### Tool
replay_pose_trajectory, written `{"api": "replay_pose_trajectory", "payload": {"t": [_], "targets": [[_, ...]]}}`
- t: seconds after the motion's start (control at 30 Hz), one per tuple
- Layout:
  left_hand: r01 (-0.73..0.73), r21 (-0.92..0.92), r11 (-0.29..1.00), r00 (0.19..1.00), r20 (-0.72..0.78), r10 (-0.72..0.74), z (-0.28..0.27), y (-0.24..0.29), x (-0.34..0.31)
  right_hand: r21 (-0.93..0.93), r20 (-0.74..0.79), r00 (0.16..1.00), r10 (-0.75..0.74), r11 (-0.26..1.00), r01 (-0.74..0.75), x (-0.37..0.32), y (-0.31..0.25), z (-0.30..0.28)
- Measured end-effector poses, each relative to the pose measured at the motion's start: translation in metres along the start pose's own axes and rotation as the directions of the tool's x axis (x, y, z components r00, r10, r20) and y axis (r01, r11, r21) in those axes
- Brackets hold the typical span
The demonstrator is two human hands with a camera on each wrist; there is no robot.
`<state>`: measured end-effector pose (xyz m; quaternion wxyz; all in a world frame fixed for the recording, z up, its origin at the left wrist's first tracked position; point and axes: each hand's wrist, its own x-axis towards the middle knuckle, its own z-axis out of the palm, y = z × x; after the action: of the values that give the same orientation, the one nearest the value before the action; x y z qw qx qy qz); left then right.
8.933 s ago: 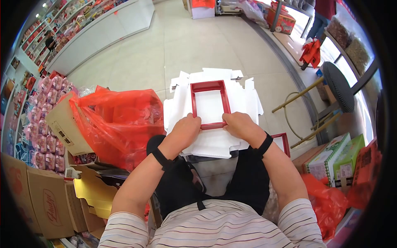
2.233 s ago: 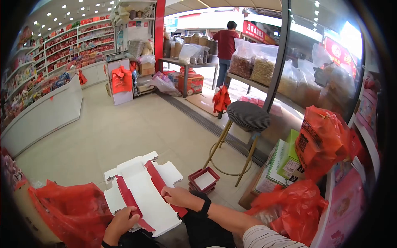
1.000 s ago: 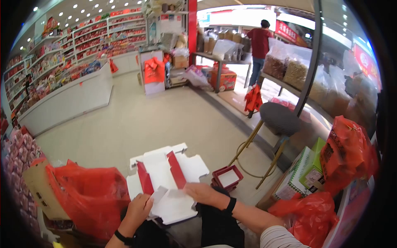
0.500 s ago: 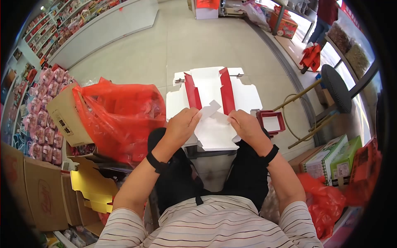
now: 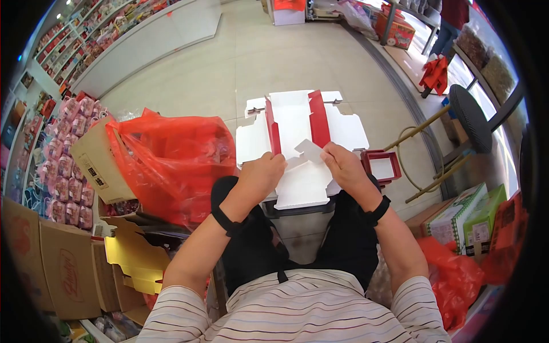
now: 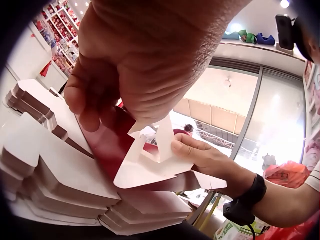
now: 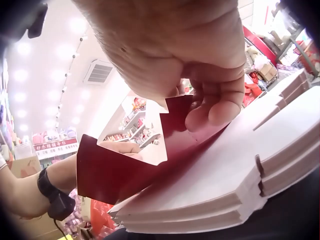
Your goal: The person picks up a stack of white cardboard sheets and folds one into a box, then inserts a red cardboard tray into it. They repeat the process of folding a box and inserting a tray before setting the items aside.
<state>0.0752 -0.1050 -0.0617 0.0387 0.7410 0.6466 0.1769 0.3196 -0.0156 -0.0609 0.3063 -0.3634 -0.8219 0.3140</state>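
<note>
A partly folded cardboard box blank, white inside and red outside, lies on a stack of white blanks in front of the knees. Its two long red sides stand up. My left hand pinches the near end of the left side. At the near end of the right side, my right hand pinches the card, beside a raised white end flap. In the left wrist view the end flaps slant up between the hands. The right wrist view shows the right fingers on the red side.
Small red box trays are piled at the right, near a stool. A red plastic bag and a carton stand on the left. Yellow card lies at lower left; green-and-white boxes sit at right.
Earlier the hands held a formed red tray; now a blank with raised sides is there. Since half a second ago, the white flap by the right hand has risen and the left-hand flap has lowered.
</note>
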Motion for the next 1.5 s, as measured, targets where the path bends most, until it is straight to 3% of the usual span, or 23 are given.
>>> {"api": "replay_pose_trajectory", "payload": {"t": [0.07,0.17,0.3,0.43,0.47,0.5,0.53,0.57,0.67,0.83,0.93,1.0,1.03,1.27,1.33,1.43,1.47,1.5], "targets": [[-0.027,-0.009,1.000,0.999,-0.019,0.027,0.000,0.001,0.001,-0.150,-0.001,0.995,-0.096,0.984,0.095,0.001,0.000,0.002],[-0.066,0.010,0.998,0.997,-0.048,0.066,0.001,-0.001,0.002,-0.324,0.051,0.994,-0.096,0.940,0.107,0.001,0.001,0.003],[-0.023,0.003,1.000,0.999,0.022,0.023,-0.005,-0.001,0.002,-0.399,0.096,0.987,-0.129,0.903,0.157,0.002,0.002,0.004],[-0.134,0.181,0.974,0.938,-0.293,0.184,0.010,-0.005,0.009,-0.502,0.135,0.983,-0.125,0.847,0.176,0.003,0.005,0.008],[-0.078,0.173,0.982,0.973,-0.204,0.113,0.007,-0.001,0.016,-0.487,0.132,0.981,-0.140,0.853,0.187,0.004,0.021,0.015],[-0.172,0.284,0.943,0.940,-0.238,0.243,0.016,-0.004,0.014,-0.509,0.148,0.986,-0.079,0.848,0.144,0.006,0.019,0.016],[-0.261,0.282,0.923,0.947,-0.110,0.302,0.025,-0.012,0.014,-0.501,0.140,0.985,-0.096,0.852,0.154,0.006,0.020,0.015],[-0.301,0.229,0.926,0.927,-0.159,0.340,0.027,-0.007,0.013,-0.513,0.146,0.987,-0.062,0.848,0.130,0.006,0.007,0.010],[-0.277,0.161,0.947,0.951,-0.096,0.294,0.033,-0.005,0.012,-0.498,0.150,0.981,-0.120,0.848,0.180,0.005,-0.004,0.006],[-0.259,0.039,0.965,0.959,-0.108,0.261,0.031,-0.002,0.012,-0.508,0.171,0.983,-0.066,0.849,0.145,0.009,-0.007,0.006],[-0.230,0.053,0.972,0.972,-0.039,0.232,0.034,-0.003,0.016,-0.238,0.194,0.977,-0.088,0.962,0.134,0.010,0.013,0.001],[-0.228,0.026,0.973,0.973,-0.028,0.228,0.034,-0.004,0.016,0.088,0.264,0.963,0.048,0.993,-0.073,0.006,0.018,-0.008],[-0.229,0.013,0.973,0.973,-0.020,0.229,0.034,-0.005,0.016,0.246,0.309,0.946,0.101,0.952,-0.182,0.004,0.020,-0.013],[-0.189,-0.061,0.980,0.981,0.029,0.191,0.031,-0.005,0.022,-0.123,0.167,0.972,-0.168,0.974,0.190,-0.002,0.000,-0.016],[-0.151,-0.069,0.986,0.984,0.082,0.157,0.029,-0.003,0.021,-0.251,0.135,0.975,-0.178,0.945,0.208,0.001,0.004,-0.003],[-0.292,-0.070,0.954,0.949,-0.149,0.279,0.028,-0.005,0.019,-0.296,0.091,0.976,-0.200,0.930,0.218,0.000,0.014,0.009],[-0.365,0.032,0.930,0.876,-0.326,0.355,0.018,-0.003,0.015,-0.292,0.100,0.977,-0.186,0.934,0.207,0.001,0.014,0.008],[-0.290,-0.027,0.957,0.910,-0.318,0.267,0.010,-0.007,0.011,-0.288,0.106,0.979,-0.175,0.937,0.198,0.002,0.014,0.006]]}}
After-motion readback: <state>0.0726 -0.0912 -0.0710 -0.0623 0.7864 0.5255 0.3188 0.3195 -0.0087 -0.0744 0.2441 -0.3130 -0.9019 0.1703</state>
